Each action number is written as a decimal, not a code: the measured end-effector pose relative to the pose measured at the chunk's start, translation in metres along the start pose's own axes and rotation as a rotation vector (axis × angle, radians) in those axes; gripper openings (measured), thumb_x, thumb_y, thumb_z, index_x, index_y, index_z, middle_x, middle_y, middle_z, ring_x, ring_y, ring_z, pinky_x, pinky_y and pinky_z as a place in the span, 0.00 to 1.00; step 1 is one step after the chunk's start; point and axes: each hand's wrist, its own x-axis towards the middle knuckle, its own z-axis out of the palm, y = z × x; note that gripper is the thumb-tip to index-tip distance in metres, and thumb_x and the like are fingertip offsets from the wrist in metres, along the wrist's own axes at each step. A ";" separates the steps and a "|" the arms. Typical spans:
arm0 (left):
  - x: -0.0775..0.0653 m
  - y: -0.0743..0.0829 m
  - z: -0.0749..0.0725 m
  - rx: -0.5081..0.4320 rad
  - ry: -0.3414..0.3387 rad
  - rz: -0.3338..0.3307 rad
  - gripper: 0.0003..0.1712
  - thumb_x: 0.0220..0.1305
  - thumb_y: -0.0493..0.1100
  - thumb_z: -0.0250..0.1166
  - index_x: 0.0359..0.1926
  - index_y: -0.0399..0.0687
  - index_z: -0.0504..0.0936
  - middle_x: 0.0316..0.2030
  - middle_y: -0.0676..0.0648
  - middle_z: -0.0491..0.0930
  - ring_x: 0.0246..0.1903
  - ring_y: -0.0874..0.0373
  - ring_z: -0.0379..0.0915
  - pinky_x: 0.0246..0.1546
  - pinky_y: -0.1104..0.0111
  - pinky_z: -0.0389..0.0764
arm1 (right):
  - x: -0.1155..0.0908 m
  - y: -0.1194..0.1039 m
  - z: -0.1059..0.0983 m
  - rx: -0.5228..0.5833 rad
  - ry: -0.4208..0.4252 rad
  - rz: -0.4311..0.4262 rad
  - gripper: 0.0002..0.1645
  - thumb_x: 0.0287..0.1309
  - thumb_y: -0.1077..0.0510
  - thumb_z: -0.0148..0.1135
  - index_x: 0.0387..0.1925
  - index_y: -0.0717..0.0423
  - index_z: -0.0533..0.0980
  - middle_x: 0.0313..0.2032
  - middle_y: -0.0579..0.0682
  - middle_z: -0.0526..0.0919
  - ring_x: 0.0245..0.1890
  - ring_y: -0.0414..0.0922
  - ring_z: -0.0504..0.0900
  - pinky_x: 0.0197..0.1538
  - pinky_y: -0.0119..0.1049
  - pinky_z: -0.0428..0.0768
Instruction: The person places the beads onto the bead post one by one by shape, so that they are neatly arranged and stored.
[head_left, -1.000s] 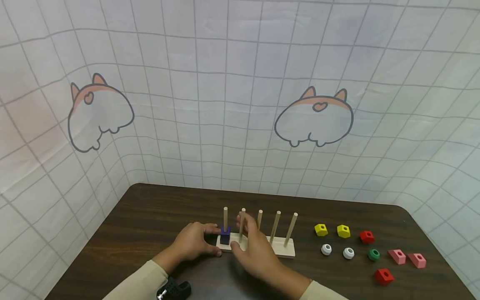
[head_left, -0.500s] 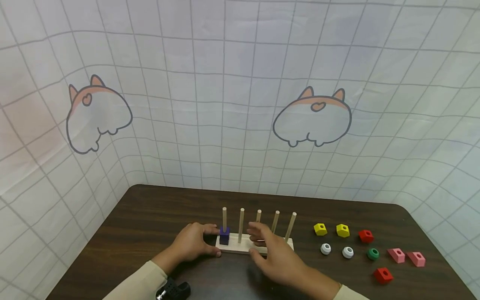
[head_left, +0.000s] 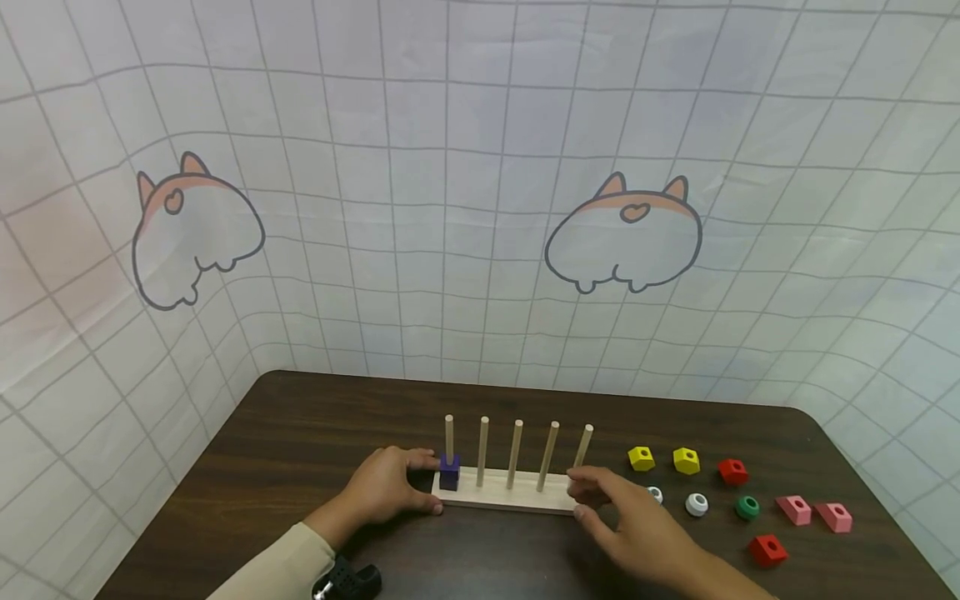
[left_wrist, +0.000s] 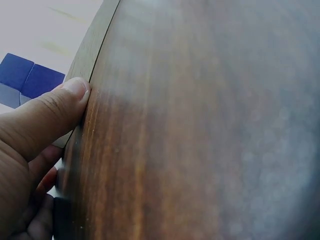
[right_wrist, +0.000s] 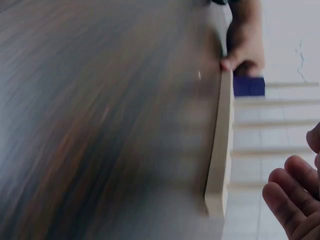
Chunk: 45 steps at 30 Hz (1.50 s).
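A pale wooden peg board (head_left: 487, 493) with several upright dowels lies on the dark table. Two stacked purple blocks (head_left: 449, 473) sit on its leftmost peg; the seam between them shows in the left wrist view. My left hand (head_left: 386, 483) grips the board's left end, thumb (left_wrist: 75, 89) on the front edge and fingers around the far side. At the board's right end hovers my right hand (head_left: 637, 521), fingers loosely bent and holding nothing. It partly hides the rightmost peg and a white bead (head_left: 656, 494). In the right wrist view, its fingers (right_wrist: 285, 195) are apart from the board.
To the right lie two yellow blocks (head_left: 686, 460), a red block (head_left: 732, 472), another white bead (head_left: 697, 504), a green bead (head_left: 747, 507), two pink blocks (head_left: 794, 511) and a nearer red block (head_left: 768, 552). Behind the table (head_left: 337, 400) hangs a gridded cloth (head_left: 487, 250).
My right hand has moved right along the board, from the second peg to the right end. My left hand has kept its place on the left end.
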 end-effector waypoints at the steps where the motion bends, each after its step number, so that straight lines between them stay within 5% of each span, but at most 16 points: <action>1: 0.000 0.000 0.000 0.002 0.001 0.000 0.34 0.43 0.58 0.84 0.53 0.53 0.89 0.60 0.45 0.81 0.63 0.39 0.74 0.62 0.44 0.73 | -0.003 0.002 -0.005 -0.009 0.008 0.007 0.28 0.63 0.66 0.70 0.62 0.55 0.73 0.45 0.45 0.86 0.42 0.36 0.85 0.43 0.37 0.85; 14: 0.000 0.000 0.000 -0.001 -0.004 0.000 0.34 0.44 0.58 0.84 0.53 0.53 0.89 0.60 0.45 0.81 0.63 0.39 0.74 0.61 0.44 0.73 | -0.053 0.036 -0.058 -0.177 0.156 0.213 0.31 0.55 0.67 0.75 0.59 0.52 0.75 0.42 0.41 0.85 0.37 0.32 0.81 0.35 0.35 0.83; 22: 0.000 -0.001 0.001 0.009 -0.004 0.005 0.34 0.44 0.58 0.84 0.53 0.53 0.90 0.60 0.45 0.82 0.62 0.38 0.74 0.61 0.43 0.73 | -0.082 0.053 -0.081 -0.189 0.138 0.259 0.31 0.53 0.64 0.78 0.58 0.51 0.77 0.46 0.45 0.85 0.36 0.34 0.80 0.31 0.30 0.79; 31: 0.000 -0.001 0.001 0.013 -0.002 -0.005 0.34 0.44 0.59 0.84 0.53 0.53 0.89 0.60 0.46 0.81 0.63 0.38 0.74 0.62 0.44 0.72 | -0.115 0.079 -0.101 -0.272 0.123 0.334 0.26 0.53 0.60 0.80 0.53 0.53 0.80 0.45 0.46 0.85 0.39 0.33 0.81 0.37 0.25 0.78; 39: 0.000 -0.001 0.001 0.008 0.003 0.000 0.34 0.44 0.59 0.84 0.53 0.54 0.90 0.60 0.45 0.82 0.62 0.38 0.74 0.62 0.43 0.73 | -0.130 0.091 -0.112 -0.307 0.040 0.473 0.25 0.49 0.52 0.83 0.48 0.51 0.81 0.41 0.43 0.85 0.37 0.30 0.79 0.35 0.30 0.80; 45: 0.000 -0.001 0.000 0.003 -0.007 0.015 0.35 0.44 0.58 0.84 0.54 0.52 0.89 0.60 0.43 0.82 0.62 0.38 0.74 0.61 0.44 0.74 | -0.131 0.100 -0.123 -0.308 -0.126 0.587 0.22 0.50 0.51 0.81 0.44 0.52 0.82 0.41 0.42 0.83 0.37 0.31 0.78 0.37 0.34 0.80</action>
